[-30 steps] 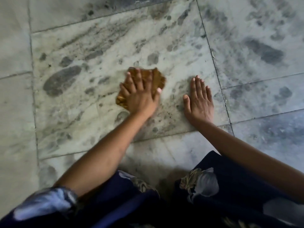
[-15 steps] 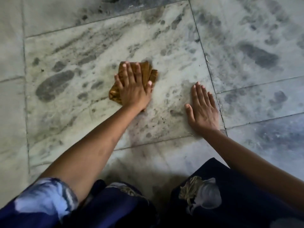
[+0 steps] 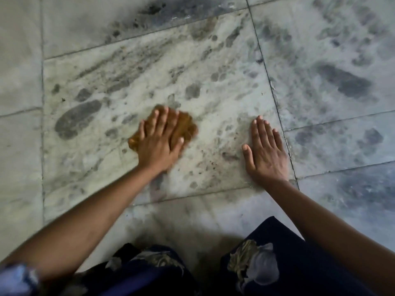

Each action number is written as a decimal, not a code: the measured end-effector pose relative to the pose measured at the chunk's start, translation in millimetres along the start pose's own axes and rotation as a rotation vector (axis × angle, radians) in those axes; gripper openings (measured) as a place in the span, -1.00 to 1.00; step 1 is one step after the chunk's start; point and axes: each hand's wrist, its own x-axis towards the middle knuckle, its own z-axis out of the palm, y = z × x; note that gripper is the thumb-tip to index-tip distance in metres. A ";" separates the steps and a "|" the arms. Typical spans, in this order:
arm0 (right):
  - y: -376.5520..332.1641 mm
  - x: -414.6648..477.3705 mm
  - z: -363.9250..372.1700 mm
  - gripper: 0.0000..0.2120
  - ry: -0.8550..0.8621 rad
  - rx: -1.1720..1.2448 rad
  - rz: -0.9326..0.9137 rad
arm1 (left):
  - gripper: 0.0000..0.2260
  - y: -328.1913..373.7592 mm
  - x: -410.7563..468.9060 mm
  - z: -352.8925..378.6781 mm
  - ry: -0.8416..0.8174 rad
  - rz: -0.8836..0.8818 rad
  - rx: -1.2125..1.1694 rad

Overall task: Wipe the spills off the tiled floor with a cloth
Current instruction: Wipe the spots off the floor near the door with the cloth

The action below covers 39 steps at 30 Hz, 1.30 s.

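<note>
While the left hand (image 3: 159, 144) presses straight fingers on the brown cloth (image 3: 187, 127), the right hand (image 3: 265, 152) lies flat, fingers together, on the tiled floor (image 3: 213, 86) at three o'clock.

Indoor tiled floor (image 3: 213, 60) (room type unclear): veined, stained marble.

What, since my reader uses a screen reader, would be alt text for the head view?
A person's left hand presses a brown cloth flat on a stained tiled floor; the right hand rests flat on the same tile, apart from the cloth.
</note>
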 end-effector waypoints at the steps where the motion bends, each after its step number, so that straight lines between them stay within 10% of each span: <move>1: 0.8 0.1 -0.4 -0.35 0.003 -0.004 0.002 | -0.41 3.3 25.1 -6.2 -0.012 -0.069 -0.007; 5: -0.4 0.6 -1.1 -0.35 -0.019 -0.008 -0.010 | -0.43 46.3 85.5 -24.8 -0.070 -0.092 -0.055; 13: -0.4 1.2 -2.9 -0.34 -0.018 -0.031 -0.013 | -0.41 47.8 -50.3 15.5 0.016 0.443 -0.002; 24: 0.2 0.0 -1.8 -0.36 -0.012 -0.014 -0.010 | -0.44 -40.7 83.3 -24.8 -0.047 -0.278 -0.083; 34: 1.0 -0.5 -1.2 -0.35 -0.001 -0.011 -0.009 | -0.42 31.3 -33.4 11.4 0.089 0.523 0.025; 39: 0.7 -2.5 -0.5 -0.34 -0.004 -0.020 -0.012 | -0.39 -40.1 -29.9 5.8 0.077 0.034 -0.067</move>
